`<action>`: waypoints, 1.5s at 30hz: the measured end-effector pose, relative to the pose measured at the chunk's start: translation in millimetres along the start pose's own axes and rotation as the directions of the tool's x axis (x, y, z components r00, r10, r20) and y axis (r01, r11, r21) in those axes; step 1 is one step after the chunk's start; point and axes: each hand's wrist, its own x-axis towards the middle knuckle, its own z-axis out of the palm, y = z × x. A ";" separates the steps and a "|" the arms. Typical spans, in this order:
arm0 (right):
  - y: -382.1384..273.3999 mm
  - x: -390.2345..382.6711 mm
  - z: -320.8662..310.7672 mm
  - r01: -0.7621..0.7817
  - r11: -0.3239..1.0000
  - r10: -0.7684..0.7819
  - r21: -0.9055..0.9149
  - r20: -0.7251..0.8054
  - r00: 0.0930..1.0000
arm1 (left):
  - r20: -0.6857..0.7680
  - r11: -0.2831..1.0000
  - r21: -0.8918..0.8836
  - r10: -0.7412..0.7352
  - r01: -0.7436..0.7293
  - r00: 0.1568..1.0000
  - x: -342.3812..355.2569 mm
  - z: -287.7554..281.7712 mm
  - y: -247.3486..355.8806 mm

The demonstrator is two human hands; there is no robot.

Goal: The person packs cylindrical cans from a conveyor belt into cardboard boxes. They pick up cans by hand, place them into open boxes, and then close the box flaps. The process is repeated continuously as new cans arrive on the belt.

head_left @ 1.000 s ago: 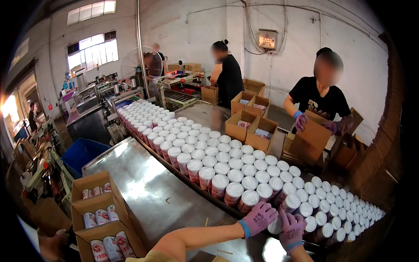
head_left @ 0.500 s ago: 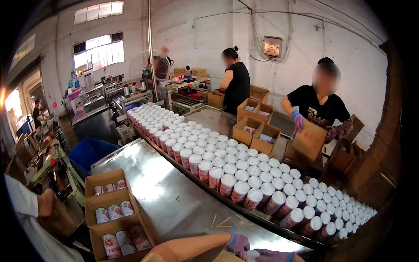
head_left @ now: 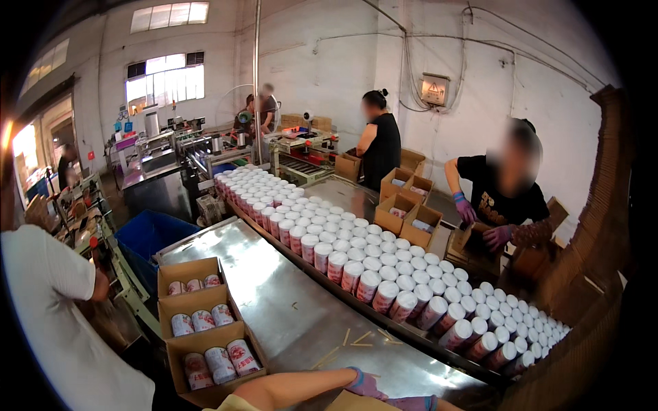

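My left hand point(head_left: 364, 383), in a purple glove, lies at the bottom edge on the top of a tan cardboard piece point(head_left: 353, 403), fingers curled over it. My right hand point(head_left: 413, 403), also gloved, is beside it and mostly cut off by the frame. My bare left forearm comes in from the lower left. Whether either hand grips anything is hidden. Beyond the hands, a dense field of white-capped red and white cans point(head_left: 356, 253) stands upright along a conveyor.
A steel table point(head_left: 274, 301) with a few thin sticks point(head_left: 356, 339) lies ahead. Open cartons of cans point(head_left: 205, 342) sit at its left, with a blue bin point(head_left: 147, 236) behind. A person in white point(head_left: 48, 308) stands left. A gloved co-worker point(head_left: 504, 198) packs boxes right. Stacked cardboard point(head_left: 589, 274) rises far right.
My hands have drawn back from the near cans and dropped to the bottom edge, onto the cardboard piece. My view has swung left, bringing the person in white into view.
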 end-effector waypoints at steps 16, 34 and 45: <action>-171.7 -82.1 91.1 -0.072 0.995 0.079 0.064 -0.112 0.991 | -0.254 0.519 -0.853 -0.509 0.057 0.823 -116.9 198.6 -33.3; -160.1 -23.8 189.6 -0.035 0.999 0.045 0.028 -0.574 0.818 | -0.202 -0.086 -0.429 -0.961 -0.899 0.188 -253.5 321.3 -16.9; -201.9 175.6 210.2 0.420 0.879 -0.240 0.226 -0.551 0.799 | -0.155 -0.164 -0.424 -0.956 -0.891 0.250 -263.9 290.9 -39.4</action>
